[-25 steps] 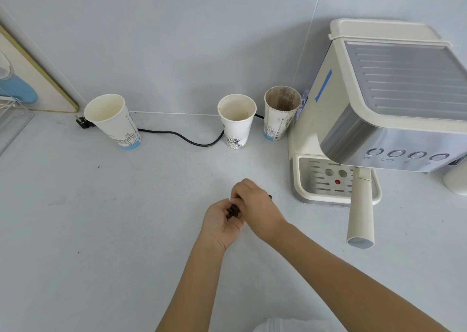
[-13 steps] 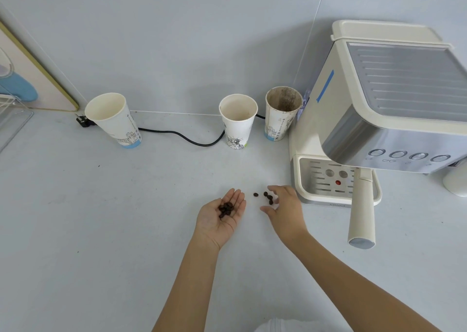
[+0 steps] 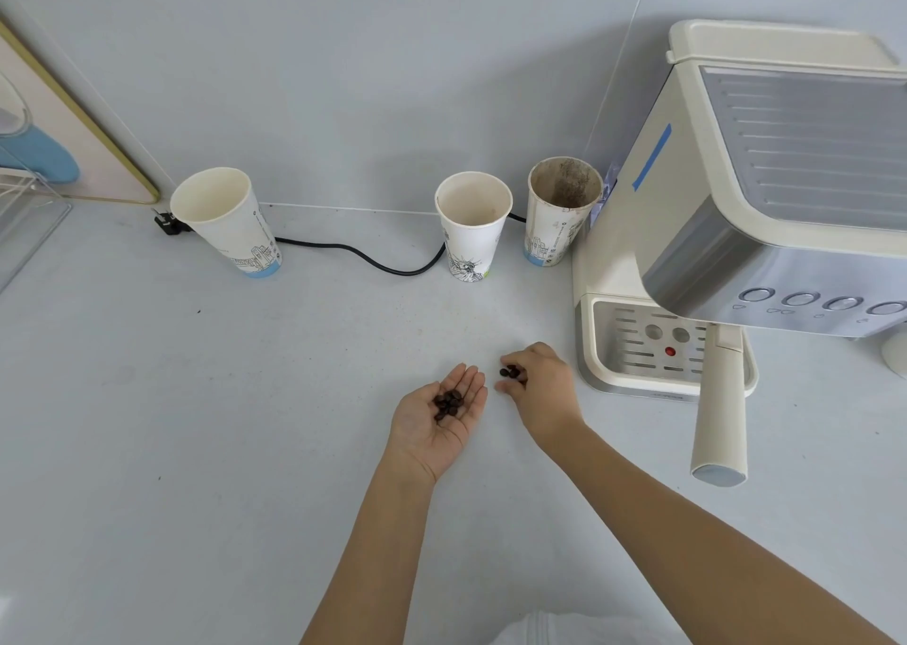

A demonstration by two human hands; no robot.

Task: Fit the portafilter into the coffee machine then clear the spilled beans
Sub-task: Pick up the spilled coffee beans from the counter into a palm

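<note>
The left hand [image 3: 434, 421] lay palm up and flat on the counter [image 3: 196, 423], fingers spread loose and gripping nothing, with a small heap of coffee beans [image 3: 448, 403] resting at the base of those fingers. Just beside its fingertips, not touching them, the right hand [image 3: 540, 389] sat knuckles up with its fingers curled down around a few loose beans [image 3: 510, 373] on the counter; two or three showed at the fingertips, pinched or merely covered I could not tell.

Past the right knuckles stood the coffee machine [image 3: 736, 202], its drip tray [image 3: 648, 345] edge near the hand with a narrow strip of bare counter between. The portafilter handle [image 3: 720, 413] stuck out from under the machine head toward the person, well to the outer side of the right forearm; the seating itself was hidden.

Beyond the fingertips of both hands the counter ran open up to three paper cups [image 3: 473, 224] along the wall, the one nearest the machine stained brown inside, and a black cord [image 3: 363, 254] passed behind them. To the outer side of the left hand the surface stretched bare toward a clear rack [image 3: 24, 217] at the far edge.
</note>
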